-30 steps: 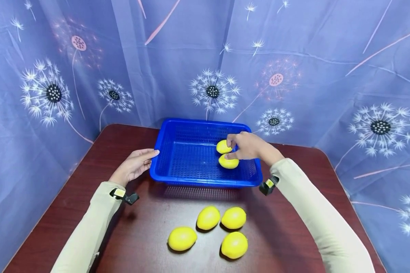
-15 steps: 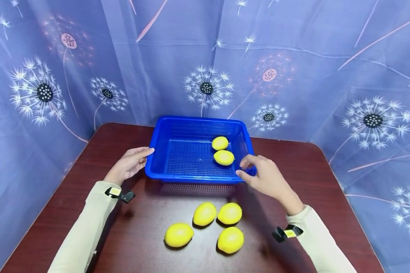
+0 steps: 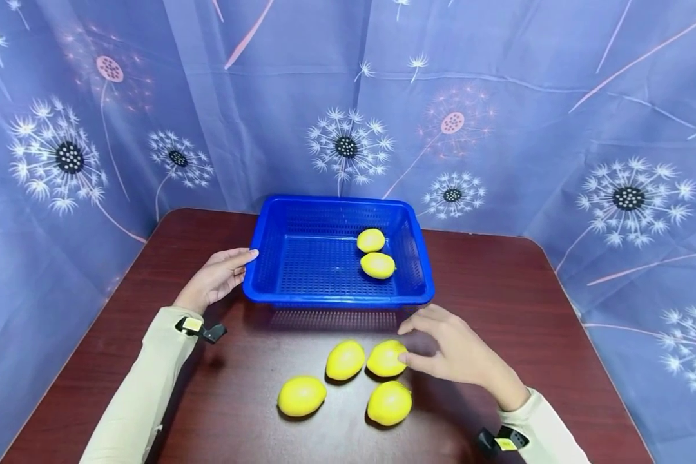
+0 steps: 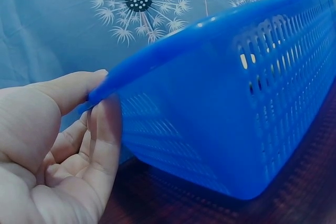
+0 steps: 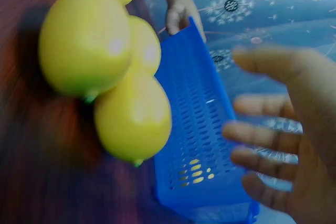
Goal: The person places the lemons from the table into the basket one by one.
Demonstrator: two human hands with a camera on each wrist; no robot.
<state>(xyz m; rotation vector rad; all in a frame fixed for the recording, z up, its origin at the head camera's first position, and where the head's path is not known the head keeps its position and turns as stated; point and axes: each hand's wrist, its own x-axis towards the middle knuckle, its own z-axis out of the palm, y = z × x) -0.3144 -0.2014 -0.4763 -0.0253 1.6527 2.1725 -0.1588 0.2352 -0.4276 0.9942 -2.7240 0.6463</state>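
My left hand (image 3: pixel 217 277) pinches the left rim of a blue plastic basket (image 3: pixel 336 299), thumb over the rim and fingers beneath, as the left wrist view shows. Inside the basket, toward its right end, lie two lemons, a rear lemon (image 3: pixel 371 240) and a front lemon (image 3: pixel 377 265). In front of the basket my right hand (image 3: pixel 455 348) is spread, holding nothing. Its thumb overlaps the right edge of a lemon (image 3: pixel 385 359) on the table. The right wrist view has this hand (image 5: pixel 283 129) with fingers apart, beside the lemons (image 5: pixel 134 116).
Three more lemons lie close by: one at the middle (image 3: pixel 345 360), one nearer the front (image 3: pixel 389 403), one at the left (image 3: pixel 301 396). The dark red-brown table (image 3: pixel 487 277) ends at a blue dandelion-print curtain (image 3: pixel 348 77) behind and at both sides.
My right hand let go of a lemon inside the basket, drew back over the right rim and came down to the lemons on the table. The left hand kept its grip.
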